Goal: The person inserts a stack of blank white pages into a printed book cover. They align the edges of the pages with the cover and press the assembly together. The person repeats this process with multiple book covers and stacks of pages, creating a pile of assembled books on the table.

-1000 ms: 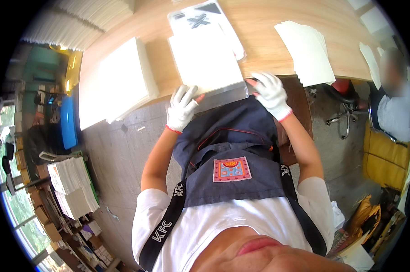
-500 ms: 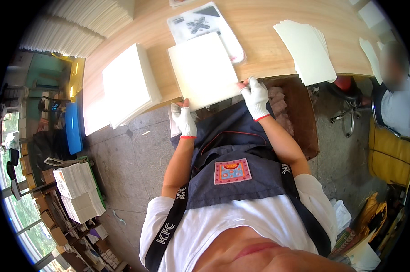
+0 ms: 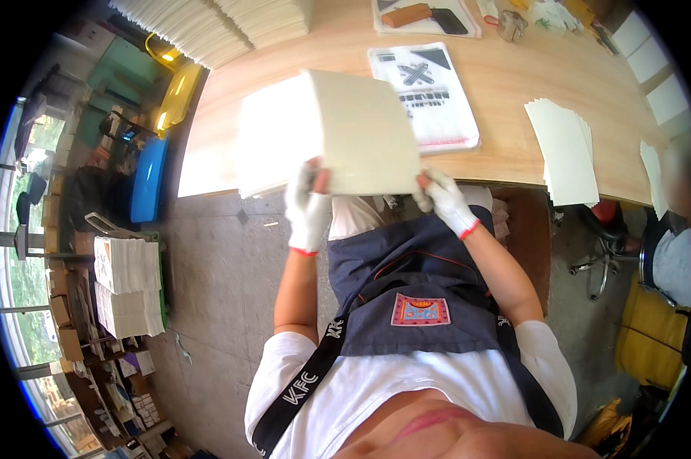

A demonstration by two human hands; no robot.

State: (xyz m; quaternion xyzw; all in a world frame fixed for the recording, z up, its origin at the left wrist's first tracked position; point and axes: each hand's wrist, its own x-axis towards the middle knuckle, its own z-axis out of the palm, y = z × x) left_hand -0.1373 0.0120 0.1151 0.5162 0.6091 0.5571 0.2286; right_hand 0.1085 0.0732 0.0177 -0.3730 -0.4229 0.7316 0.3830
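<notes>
On the tabletop (image 3: 506, 115), at left, lies a white paper stack (image 3: 275, 138). The gloved left hand (image 3: 307, 208) grasps the lower left corner of the cream paper (image 3: 368, 138), which is over the near edge; the right hand (image 3: 446, 202) pinches its lower right corner. Farther right, white sheets (image 3: 565, 157) lie fanned.

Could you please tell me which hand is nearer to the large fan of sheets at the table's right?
Right: the right hand is to the left of the fan of sheets, and the left hand is farther left.
</notes>
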